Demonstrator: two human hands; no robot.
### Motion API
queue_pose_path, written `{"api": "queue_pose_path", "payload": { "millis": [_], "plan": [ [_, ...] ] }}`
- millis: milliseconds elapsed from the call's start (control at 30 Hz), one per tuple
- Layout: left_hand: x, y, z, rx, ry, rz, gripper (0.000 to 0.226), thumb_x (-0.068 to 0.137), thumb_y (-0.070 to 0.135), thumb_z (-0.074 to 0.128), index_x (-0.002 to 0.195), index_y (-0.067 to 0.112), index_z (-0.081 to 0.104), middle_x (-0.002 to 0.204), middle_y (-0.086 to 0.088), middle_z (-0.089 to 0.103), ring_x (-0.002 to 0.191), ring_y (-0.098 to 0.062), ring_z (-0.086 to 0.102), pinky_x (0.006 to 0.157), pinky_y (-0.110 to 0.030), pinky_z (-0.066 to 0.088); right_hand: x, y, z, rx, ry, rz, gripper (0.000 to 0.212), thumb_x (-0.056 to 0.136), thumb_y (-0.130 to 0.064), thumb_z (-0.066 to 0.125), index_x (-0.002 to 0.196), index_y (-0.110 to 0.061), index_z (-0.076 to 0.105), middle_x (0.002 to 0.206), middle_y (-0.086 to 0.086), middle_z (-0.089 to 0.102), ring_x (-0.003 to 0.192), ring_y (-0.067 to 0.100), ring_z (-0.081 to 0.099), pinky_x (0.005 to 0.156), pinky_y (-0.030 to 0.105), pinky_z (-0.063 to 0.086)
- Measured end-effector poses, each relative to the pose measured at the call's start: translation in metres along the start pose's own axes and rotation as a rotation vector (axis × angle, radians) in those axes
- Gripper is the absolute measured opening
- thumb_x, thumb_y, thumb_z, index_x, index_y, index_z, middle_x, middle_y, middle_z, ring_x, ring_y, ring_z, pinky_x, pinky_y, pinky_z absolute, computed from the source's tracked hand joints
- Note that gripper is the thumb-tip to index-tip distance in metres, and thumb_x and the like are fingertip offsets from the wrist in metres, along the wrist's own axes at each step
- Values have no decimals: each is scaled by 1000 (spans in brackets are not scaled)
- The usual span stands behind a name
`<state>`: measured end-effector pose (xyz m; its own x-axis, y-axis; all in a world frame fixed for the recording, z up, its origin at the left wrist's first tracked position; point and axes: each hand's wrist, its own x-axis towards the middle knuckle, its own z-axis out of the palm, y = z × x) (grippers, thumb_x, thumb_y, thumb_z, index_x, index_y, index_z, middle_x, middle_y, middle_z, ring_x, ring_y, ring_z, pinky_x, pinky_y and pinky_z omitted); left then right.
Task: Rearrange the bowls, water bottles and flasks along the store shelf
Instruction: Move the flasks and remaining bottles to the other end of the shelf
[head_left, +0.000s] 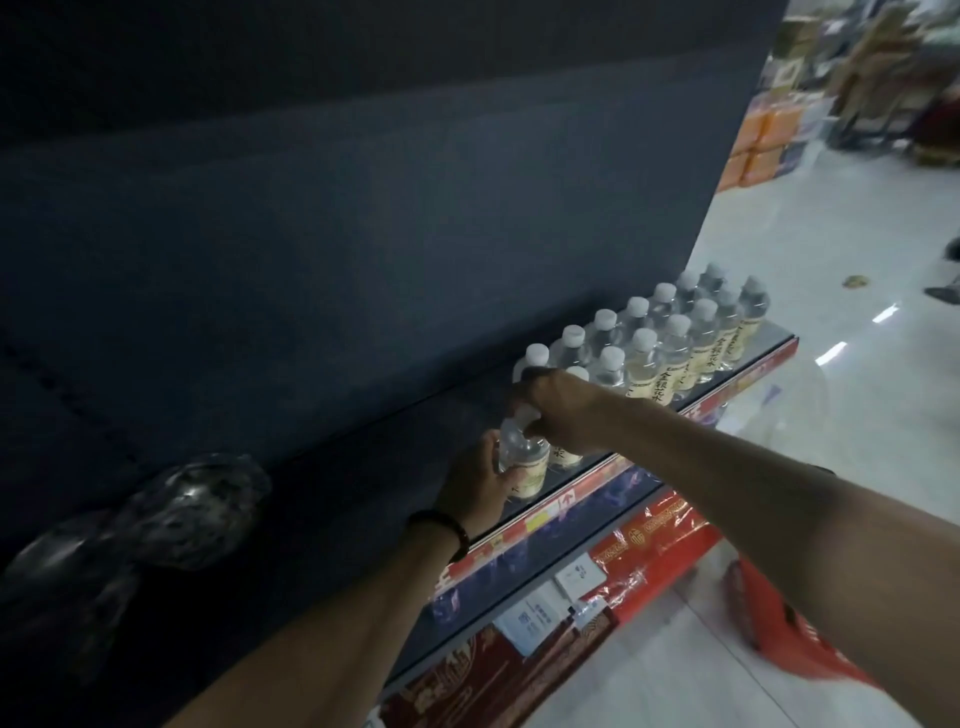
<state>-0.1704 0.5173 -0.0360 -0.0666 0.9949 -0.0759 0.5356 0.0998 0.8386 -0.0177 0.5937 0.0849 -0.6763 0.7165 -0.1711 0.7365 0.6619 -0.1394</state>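
The long row of bottles (675, 332) stands on the dark shelf (374, 457), and both hands work at the near end of that row. The left hand (478, 483) has its fingers curled round the side of a small water bottle (524, 470), which stands just at the near end of the row, close to the front edge. The right hand (558, 415) comes down from above, and its fingers pinch a white cap (524, 414). I cannot tell if that cap belongs to the same bottle or to the one touching it, because the hand hides the neck. I think the person is setting this bottle in line with the rest. Here is what could go wrong. The bottles in the row touch each other, so a bump from the right wrist could knock over the nearest ones, and they could fall like dominoes. The held bottle is near the front edge, so if it is let go while it tilts, it could roll off onto the red packs (654, 551) below the row, or down to the floor (831, 234). The bottle looks soft and light, so a hard squeeze could make it slip. Well away from the row, farther along the shelf, lies some crumpled plastic wrap (192, 504).
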Motion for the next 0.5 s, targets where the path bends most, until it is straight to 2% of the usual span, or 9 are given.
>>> {"api": "queue_pose_path", "payload": {
  "millis": [67,167,267,333,433,500],
  "plan": [
    [7,0,8,-14,18,-7,41,102,24,73,139,18,57,123,7,70,111,-10,69,79,-15,53,5,11,2,20,15,4,30,101,-19,69,131,-17,69,131,3,61,112,23,67,86,33,56],
    [15,2,15,-8,36,-25,39,103,23,70,140,20,57,124,5,69,111,-10,68,80,-17,54,11,20,0,37,37,-6,28,102,-16,67,130,-14,70,131,2,62,115,21,66,87,30,55],
    [20,3,19,10,43,-24,39,103,23,71,139,20,57,122,4,69,110,-12,68,86,-27,59,14,26,-1,59,12,29,25,102,-15,65,127,-15,70,124,2,65,110,23,69,83,32,57],
    [21,5,21,23,50,-23,39,102,23,71,138,21,57,118,8,66,107,-10,67,85,-25,57,16,27,-1,58,0,47,27,102,-16,65,128,-17,69,121,2,66,106,23,70,80,34,58],
    [20,6,22,32,63,-42,37,103,24,70,137,21,56,113,12,63,98,1,64,74,-14,52,14,24,-4,42,-15,52,34,102,-16,67,136,-20,67,128,2,66,108,23,70,86,38,61],
    [19,7,23,33,67,-41,36,103,23,70,137,20,55,112,12,63,98,-1,64,71,-12,49,12,19,-6,-21,-11,51,37,103,-17,66,140,-18,64,136,5,64,114,25,69,90,39,61]
  ]
}}
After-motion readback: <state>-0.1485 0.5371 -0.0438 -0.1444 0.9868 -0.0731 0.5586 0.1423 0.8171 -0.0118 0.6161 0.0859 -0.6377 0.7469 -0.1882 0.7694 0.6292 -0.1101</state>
